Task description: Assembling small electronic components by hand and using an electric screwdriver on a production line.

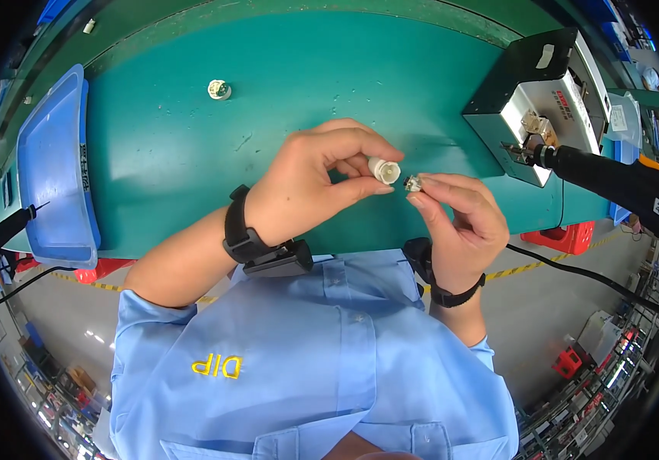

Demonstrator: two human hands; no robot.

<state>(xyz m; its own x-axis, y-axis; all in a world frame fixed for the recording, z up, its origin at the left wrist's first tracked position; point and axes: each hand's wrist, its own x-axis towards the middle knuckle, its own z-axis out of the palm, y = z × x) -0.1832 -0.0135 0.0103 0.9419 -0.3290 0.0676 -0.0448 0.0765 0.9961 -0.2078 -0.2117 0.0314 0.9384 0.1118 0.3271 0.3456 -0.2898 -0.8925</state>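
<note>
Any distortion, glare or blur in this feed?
Head view: fisheye bows the green workbench; glare spots the grey floor; the white housing in the left hand looks fairly sharp; the component in the right hand is too small for detail.

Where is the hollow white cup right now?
In the head view, the cup is slightly right of centre, pinched in the left hand, beside the small part in the right hand.

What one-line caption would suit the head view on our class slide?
Over a green table, the left grip holds a white cylindrical part, the right grip a smaller piece.
</note>
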